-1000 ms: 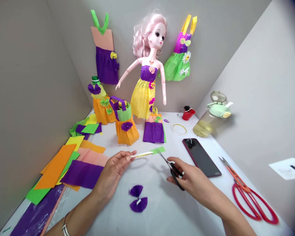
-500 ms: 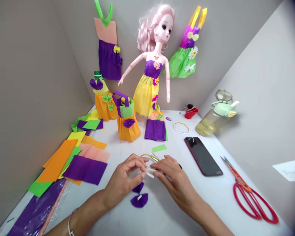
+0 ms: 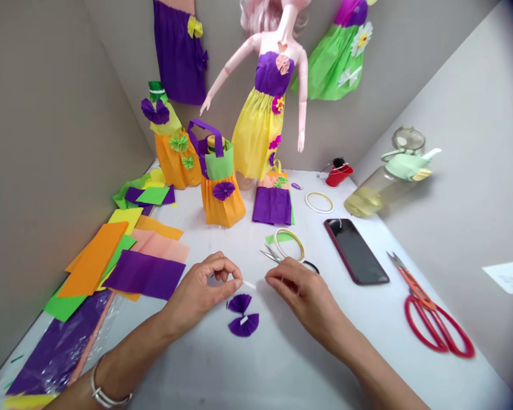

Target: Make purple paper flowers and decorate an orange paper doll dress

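My left hand (image 3: 211,285) pinches a short white strip of tape (image 3: 248,285) between thumb and forefinger. My right hand (image 3: 301,287) is closed, thumb and forefinger pressed together, a little to the right of the strip; whether anything sits in them is hidden. Just beyond its fingers lie a tape roll (image 3: 302,250) and small scissors (image 3: 270,254), whose black handle is partly covered by the hand. Below the strip, two pleated purple fans (image 3: 239,303) lie on the table, with a white piece of tape (image 3: 244,320) on the nearer fan.
Coloured fabric sheets (image 3: 147,273) lie at left. A dressed doll (image 3: 256,136), clothed bottles (image 3: 223,199) and a small purple-skirted dress (image 3: 272,206) stand or lie behind. On the right are a phone (image 3: 357,251), red-handled scissors (image 3: 427,307), a drink bottle (image 3: 374,188) and another tape roll (image 3: 319,203).
My hands have moved apart. The tape roll, earlier between them, now rests on the table, and the white strip stays in my left fingers. The camera view has tilted down.
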### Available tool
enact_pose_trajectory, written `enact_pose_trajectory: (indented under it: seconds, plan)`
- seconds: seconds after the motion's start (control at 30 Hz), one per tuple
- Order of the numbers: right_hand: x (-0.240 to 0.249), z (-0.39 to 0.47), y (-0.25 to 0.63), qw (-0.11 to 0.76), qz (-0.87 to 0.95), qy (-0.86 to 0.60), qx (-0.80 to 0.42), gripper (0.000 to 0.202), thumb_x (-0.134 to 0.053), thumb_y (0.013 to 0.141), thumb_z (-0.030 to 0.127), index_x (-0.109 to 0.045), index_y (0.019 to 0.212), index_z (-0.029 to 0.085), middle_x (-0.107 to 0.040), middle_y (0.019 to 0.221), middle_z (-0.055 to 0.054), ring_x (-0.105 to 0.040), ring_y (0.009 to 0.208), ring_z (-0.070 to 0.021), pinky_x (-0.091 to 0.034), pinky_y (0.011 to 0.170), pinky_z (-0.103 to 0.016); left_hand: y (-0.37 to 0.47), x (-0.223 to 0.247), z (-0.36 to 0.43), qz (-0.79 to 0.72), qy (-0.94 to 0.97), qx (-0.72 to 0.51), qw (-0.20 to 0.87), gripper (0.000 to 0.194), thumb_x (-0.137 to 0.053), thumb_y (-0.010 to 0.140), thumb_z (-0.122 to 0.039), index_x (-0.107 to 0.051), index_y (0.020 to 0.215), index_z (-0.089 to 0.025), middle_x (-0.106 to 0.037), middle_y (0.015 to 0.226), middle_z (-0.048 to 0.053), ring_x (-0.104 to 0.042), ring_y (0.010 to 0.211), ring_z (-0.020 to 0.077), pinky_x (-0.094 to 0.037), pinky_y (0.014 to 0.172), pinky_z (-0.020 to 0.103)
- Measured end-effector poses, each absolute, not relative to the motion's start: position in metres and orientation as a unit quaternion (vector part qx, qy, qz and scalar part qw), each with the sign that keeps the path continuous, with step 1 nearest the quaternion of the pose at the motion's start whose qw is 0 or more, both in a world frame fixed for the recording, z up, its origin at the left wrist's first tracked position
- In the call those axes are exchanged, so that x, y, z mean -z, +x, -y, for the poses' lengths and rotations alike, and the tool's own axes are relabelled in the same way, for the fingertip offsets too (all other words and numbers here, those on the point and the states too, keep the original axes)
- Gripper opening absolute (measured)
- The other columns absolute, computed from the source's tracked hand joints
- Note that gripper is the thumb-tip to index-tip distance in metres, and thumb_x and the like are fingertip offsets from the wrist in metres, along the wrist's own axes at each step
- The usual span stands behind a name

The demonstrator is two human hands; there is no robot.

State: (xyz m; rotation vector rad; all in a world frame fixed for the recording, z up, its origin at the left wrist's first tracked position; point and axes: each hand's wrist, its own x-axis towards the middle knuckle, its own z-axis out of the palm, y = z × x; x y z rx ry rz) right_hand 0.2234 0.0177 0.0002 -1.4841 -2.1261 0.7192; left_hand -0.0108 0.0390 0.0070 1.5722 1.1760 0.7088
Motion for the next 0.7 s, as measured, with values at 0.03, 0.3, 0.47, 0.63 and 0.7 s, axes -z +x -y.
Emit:
enact_pose_trajectory:
  seconds: [0.03,0.3,0.47,0.63,0.7]
  plan:
    - [0.000,-0.017,0.220,0.209,0.765,-0.533,-0.297,0.016,-0.052,0.096,0.018,-0.067,0.090,0.022,-0.063,0.087,-0.002,-0.060,0.074,-0.0156,-0.046,0.068,-0.029,-0.011,-0.007,-0.039,-0.487,0.646,-0.298,0.507,0.012,-0.066,0.082,-0.033,-0.066,0.075,-0.023,-0.051,0.076,-0.001,-0.051,0.076,0.0172,-0.037,0.076,0.027]
    - [-0.002,-0.015,0.210,0.130,0.774,-0.494,-0.375,0.016,-0.055,0.091,0.012,-0.063,0.097,0.025,-0.062,0.096,0.000,-0.061,0.080,-0.0143,-0.045,0.072,-0.026,-0.029,-0.015,-0.048,-0.381,0.623,-0.208,0.651,0.009,-0.062,0.087,-0.028,-0.060,0.081,-0.020,-0.056,0.085,-0.002,-0.053,0.082,0.0147,-0.041,0.077,0.025]
    - [0.001,-0.013,0.203,0.100,0.808,-0.482,-0.324,0.022,-0.053,0.091,0.009,-0.062,0.104,0.024,-0.060,0.099,-0.001,-0.060,0.075,-0.0134,-0.044,0.068,-0.025,-0.035,-0.012,-0.052,-0.351,0.615,-0.175,0.684,0.008,-0.061,0.089,-0.028,-0.061,0.086,-0.021,-0.056,0.091,-0.001,-0.054,0.087,0.0147,-0.040,0.081,0.026]
    - [0.009,-0.014,0.197,0.073,0.862,-0.456,-0.210,0.018,-0.049,0.093,0.009,-0.064,0.093,0.019,-0.059,0.090,-0.003,-0.058,0.067,-0.0139,-0.036,0.056,-0.024,-0.031,-0.001,-0.053,-0.368,0.566,-0.234,0.700,0.012,-0.064,0.087,-0.031,-0.060,0.084,-0.021,-0.056,0.092,-0.001,-0.052,0.088,0.0149,-0.038,0.081,0.026]
    - [0.012,-0.015,0.196,0.078,0.875,-0.440,-0.185,0.017,-0.050,0.092,0.008,-0.063,0.089,0.018,-0.060,0.088,-0.004,-0.058,0.069,-0.0146,-0.036,0.056,-0.024,-0.029,0.002,-0.052,-0.385,0.540,-0.263,0.701,0.012,-0.066,0.085,-0.030,-0.060,0.082,-0.021,-0.058,0.095,0.000,-0.053,0.092,0.0158,-0.037,0.085,0.027]
